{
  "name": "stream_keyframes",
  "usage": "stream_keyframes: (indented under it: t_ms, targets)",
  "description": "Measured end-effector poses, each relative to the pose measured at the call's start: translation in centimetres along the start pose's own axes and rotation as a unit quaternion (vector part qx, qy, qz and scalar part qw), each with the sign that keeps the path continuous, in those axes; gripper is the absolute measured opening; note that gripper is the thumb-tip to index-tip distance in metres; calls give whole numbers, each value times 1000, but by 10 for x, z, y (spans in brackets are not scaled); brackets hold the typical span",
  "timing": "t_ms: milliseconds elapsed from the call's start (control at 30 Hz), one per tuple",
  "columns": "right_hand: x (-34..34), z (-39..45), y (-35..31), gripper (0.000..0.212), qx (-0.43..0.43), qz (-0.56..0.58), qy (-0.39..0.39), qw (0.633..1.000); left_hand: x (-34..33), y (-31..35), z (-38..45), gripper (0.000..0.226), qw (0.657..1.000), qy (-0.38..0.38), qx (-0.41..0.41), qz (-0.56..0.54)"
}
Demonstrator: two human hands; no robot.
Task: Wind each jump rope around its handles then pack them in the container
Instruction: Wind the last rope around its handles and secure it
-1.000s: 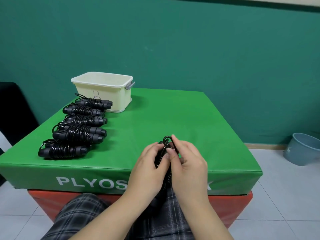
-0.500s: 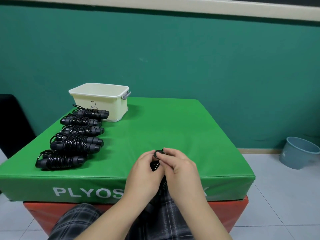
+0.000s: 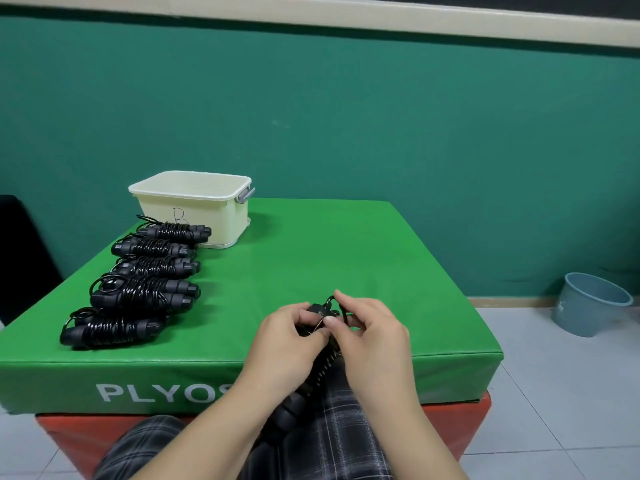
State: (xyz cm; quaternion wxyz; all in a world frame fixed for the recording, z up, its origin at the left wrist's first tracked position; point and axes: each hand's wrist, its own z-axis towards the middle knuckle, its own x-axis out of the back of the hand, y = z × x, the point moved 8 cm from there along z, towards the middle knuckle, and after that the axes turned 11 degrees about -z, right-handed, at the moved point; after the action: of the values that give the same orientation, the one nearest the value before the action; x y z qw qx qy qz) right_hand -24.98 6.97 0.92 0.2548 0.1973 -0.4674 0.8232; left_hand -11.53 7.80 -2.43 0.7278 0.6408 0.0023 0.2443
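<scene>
A black jump rope (image 3: 320, 370), wound around its handles, is held upright between both hands over the front edge of the green plyo box (image 3: 329, 258). My left hand (image 3: 289, 336) grips the handles near their top. My right hand (image 3: 370, 327) pinches a small loop of cord at the top end. Several wound black jump ropes (image 3: 145, 282) lie in a row along the box's left side. The cream container (image 3: 194, 202) with a grey handle stands open at the far left corner, behind the row.
A blue-grey bucket (image 3: 588, 303) sits on the tiled floor at the right by the green wall. A dark object (image 3: 20, 251) is at the far left. My plaid-trousered lap (image 3: 329, 441) is below the hands, against the red base (image 3: 457, 424).
The camera view has tilted up slightly. My hands stayed at the rope's top end, and my right fingers have drawn the cord loop out to the right.
</scene>
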Motion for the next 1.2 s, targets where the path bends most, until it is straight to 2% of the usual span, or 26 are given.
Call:
stream_keyframes:
  t_ms: [100,267,400,533,633,767,867,967,1000,1100,1200]
  targets:
    - [4,-1,4,34,-7,-9,2,1000,-4,0,0,17,1000,-2,17,-25]
    - [4,-1,6,32,-16,-85,-35,996,-5,-3,0,27,995,22,50,-89]
    - [1,-4,9,29,-35,-136,-76,987,-4,-8,1,26,988,32,83,-126]
    - [-1,-2,5,24,-37,-158,-106,981,-5,-6,-1,23,994,44,56,-81]
    - [-3,4,1,16,-51,-164,-136,976,-4,0,-7,23,998,65,-4,-12]
    - [-5,7,-11,22,22,-253,-140,957,-2,3,-17,15,995,81,-55,12]
    - [-4,1,-23,19,108,-300,-53,946,-1,3,-20,11,994,88,-60,18]
    - [-6,-9,-8,26,117,-200,59,971,4,3,-20,6,992,110,-55,-1]
    - [-10,-13,-3,26,118,-153,72,979,7,1,-19,10,992,116,-46,-12]
    - [-18,-25,4,24,112,-8,91,989,12,-8,-14,11,990,127,-8,-61]
    - [-28,-31,2,35,107,20,69,992,14,-21,-11,9,984,129,39,-116]
